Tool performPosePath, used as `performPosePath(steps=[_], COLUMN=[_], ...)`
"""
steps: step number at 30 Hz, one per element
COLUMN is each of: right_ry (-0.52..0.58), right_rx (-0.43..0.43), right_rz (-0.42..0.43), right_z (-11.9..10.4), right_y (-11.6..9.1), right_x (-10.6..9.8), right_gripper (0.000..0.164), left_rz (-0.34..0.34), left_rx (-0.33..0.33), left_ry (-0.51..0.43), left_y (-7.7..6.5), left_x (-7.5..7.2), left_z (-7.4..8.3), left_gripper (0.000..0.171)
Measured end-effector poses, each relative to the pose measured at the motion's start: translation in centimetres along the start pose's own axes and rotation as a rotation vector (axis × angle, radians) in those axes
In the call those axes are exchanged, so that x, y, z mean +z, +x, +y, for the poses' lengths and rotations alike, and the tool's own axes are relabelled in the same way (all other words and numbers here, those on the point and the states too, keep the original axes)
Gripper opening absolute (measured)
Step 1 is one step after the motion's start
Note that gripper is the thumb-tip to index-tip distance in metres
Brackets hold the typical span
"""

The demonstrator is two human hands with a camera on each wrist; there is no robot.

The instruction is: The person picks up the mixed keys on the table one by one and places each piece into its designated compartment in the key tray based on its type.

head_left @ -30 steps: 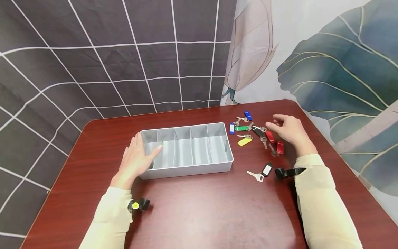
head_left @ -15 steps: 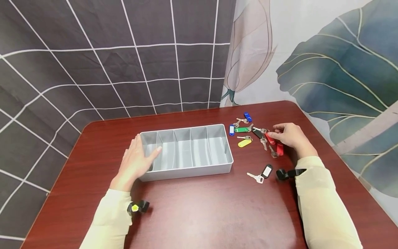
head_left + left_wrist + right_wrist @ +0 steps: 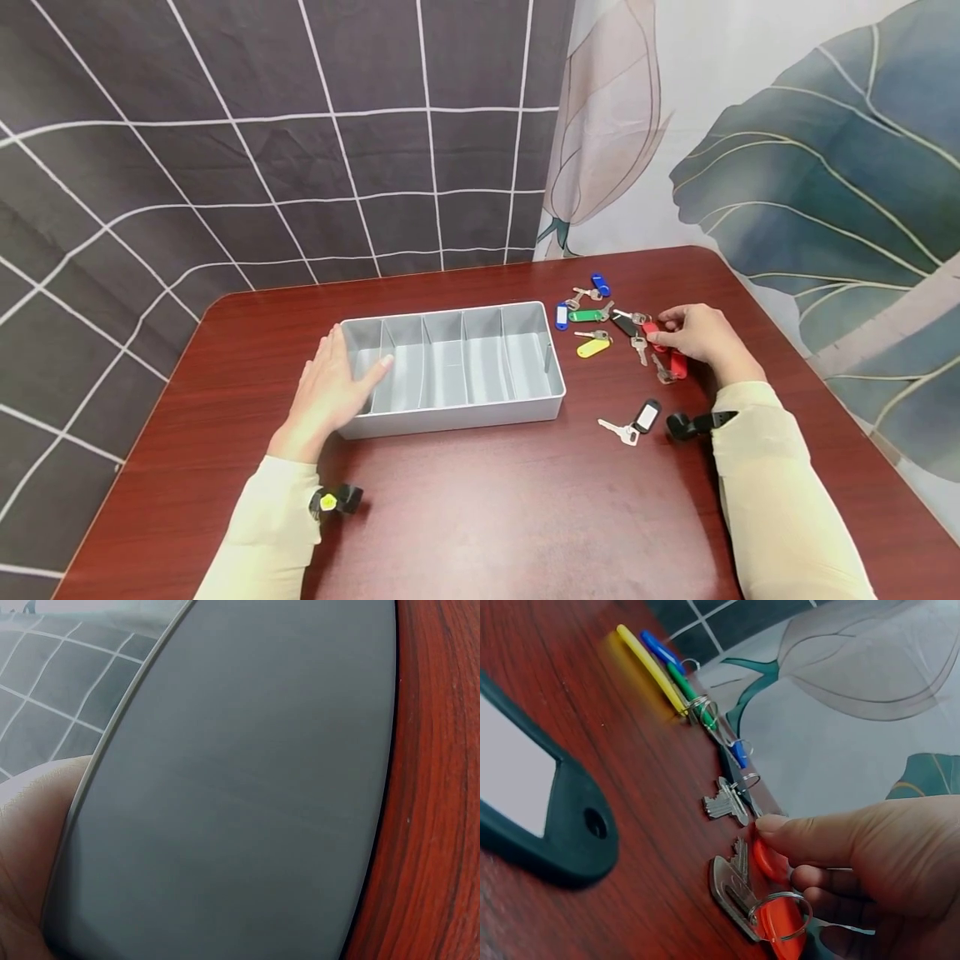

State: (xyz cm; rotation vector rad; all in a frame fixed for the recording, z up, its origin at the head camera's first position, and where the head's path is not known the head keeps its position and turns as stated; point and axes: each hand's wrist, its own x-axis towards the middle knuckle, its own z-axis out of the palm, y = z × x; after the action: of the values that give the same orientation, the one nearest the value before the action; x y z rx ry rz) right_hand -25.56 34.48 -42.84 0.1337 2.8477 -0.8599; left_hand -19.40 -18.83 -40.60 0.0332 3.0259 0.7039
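A grey box with divided compartments [image 3: 450, 414] stands on the table. My left hand [image 3: 328, 390] rests against its left end, fingers straight, thumb reaching over the rim; in the left wrist view the box wall [image 3: 225, 787] hides most of that hand. At the right, my right hand [image 3: 703, 337] pinches a red key tag [image 3: 771, 862] between thumb and fingers, with the tag low at the table. Another red key tag [image 3: 782, 922], with its key, lies just beside the hand. The fingertips behind the pinched tag are partly hidden.
Left of the right hand lie a black tag [image 3: 624, 324], a green tag [image 3: 585, 316], a yellow tag [image 3: 593, 348] and two blue tags [image 3: 562, 316], with keys. Nearer the front is a black tag with a white label [image 3: 647, 414]. Curtains hang behind the table.
My right hand has come down and slightly nearer to the red key tag, and its thumb and fingers have closed on it. The left hand and box stay put.
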Motion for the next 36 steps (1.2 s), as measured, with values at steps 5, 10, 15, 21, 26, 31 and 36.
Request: performPosePath(steps=[5, 10, 15, 21, 26, 31, 36], right_ry=[-0.038, -0.064, -0.077, -0.091, -0.102, -0.123, -0.132], right_rx=[-0.009, -0.013, -0.019, -0.012, -0.009, -0.025, -0.038], right_rz=[0.015, 0.021, 0.031, 0.031, 0.016, 0.004, -0.011], right_z=[0.0, 0.2, 0.0, -0.4, -0.7, -0.8, -0.9], right_y=[0.0, -0.1, -0.2, -0.2, -0.3, -0.3, -0.4], right_x=[0.1, 0.2, 0.2, 0.1, 0.2, 0.4, 0.4], right_gripper=[0.057, 0.051, 0.046, 0.041, 0.037, 0.032, 0.027], left_rz=[0.003, -0.012, -0.005, -0.002, -0.002, -0.001, -0.001], left_rx=[-0.002, -0.008, -0.003, -0.003, -0.007, -0.01, -0.012], left_ry=[-0.01, -0.013, -0.012, -0.016, -0.021, -0.021, -0.024], left_y=[0.0, 0.0, 0.1, 0.1, 0.1, 0.0, 0.0], left_x=[0.0, 0.1, 0.1, 0.0, 0.0, 0.0, 0.0], left_z=[-0.2, -0.1, -0.1, -0.1, -0.2, -0.2, -0.1], left_gripper=[0.111, 0.111, 0.111, 0.11, 0.11, 0.11, 0.11])
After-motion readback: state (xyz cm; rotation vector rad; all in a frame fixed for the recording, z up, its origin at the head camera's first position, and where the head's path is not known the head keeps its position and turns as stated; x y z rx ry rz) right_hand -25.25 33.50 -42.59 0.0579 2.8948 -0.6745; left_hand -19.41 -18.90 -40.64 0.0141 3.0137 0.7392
